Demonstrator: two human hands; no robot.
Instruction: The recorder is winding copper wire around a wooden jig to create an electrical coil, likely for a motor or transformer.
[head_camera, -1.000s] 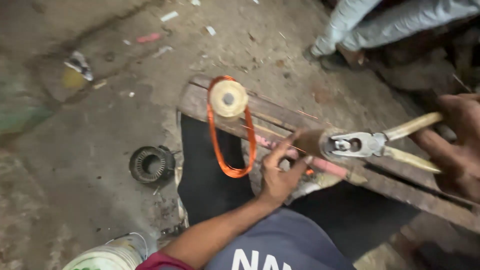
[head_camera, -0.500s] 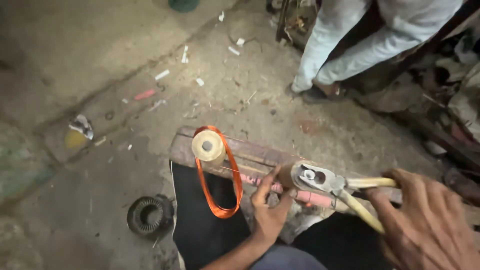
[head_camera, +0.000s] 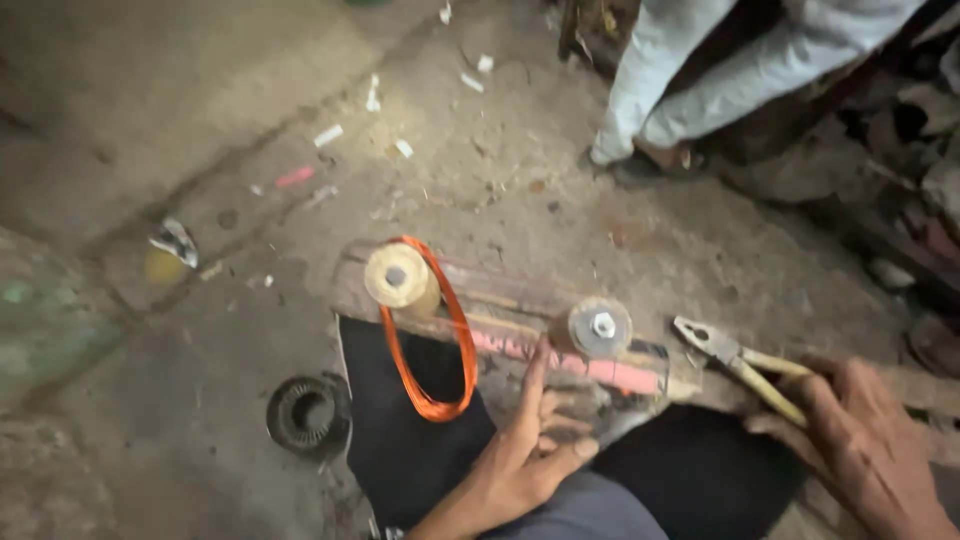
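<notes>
A loop of orange copper wire (head_camera: 432, 340) hangs around a pale round former (head_camera: 398, 276) on a worn wooden board (head_camera: 500, 310). A second round former with a bolt head (head_camera: 600, 327) stands to its right on the board. My left hand (head_camera: 530, 450) rests with fingers spread on the board's near edge, just below that second former, holding nothing. My right hand (head_camera: 860, 450) grips pliers with yellow handles (head_camera: 745, 365), their jaws pointing left, a short way right of the bolted former.
A dark round motor part (head_camera: 305, 412) lies on the dirty concrete floor at lower left. Another person's legs in pale trousers (head_camera: 700, 80) stand at the top right. Scraps litter the floor; dark clutter fills the right edge.
The pliers have come off the bolted former and drawn back to the right. My left hand has slipped down from the board's top. The camera has tilted upward.
</notes>
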